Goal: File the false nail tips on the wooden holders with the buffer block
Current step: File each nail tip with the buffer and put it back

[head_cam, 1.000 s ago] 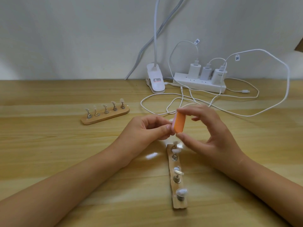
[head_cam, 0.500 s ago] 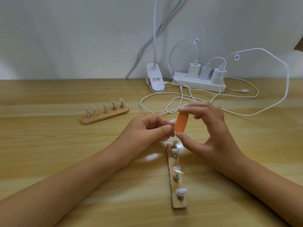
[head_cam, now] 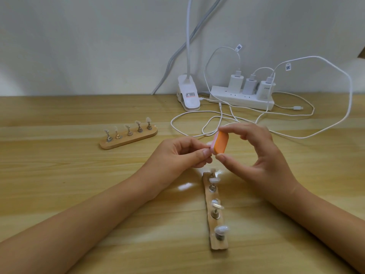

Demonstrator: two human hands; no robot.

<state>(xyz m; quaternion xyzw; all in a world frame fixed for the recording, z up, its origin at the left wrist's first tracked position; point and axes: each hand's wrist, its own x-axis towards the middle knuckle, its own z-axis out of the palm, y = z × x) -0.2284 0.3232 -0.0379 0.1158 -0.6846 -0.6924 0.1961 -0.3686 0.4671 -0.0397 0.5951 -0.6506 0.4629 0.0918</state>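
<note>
The buffer block [head_cam: 220, 142] I held was orange on its broad face, pink along the edge — the nail tip [head_cam: 209, 143] I pinched, milky white. The wooden holders [head_cam: 126, 142] were pale tan, their pegs [head_cam: 215, 214] silvery. My bench [head_cam: 59, 175] showed honey-yellow grain in long streaks; power strip [head_cam: 227, 95] and cables [head_cam: 351, 91], white.

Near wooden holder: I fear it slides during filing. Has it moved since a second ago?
No. The near wooden holder lies at the same spot and angle relative to the far wooden holder and power strip.
</note>
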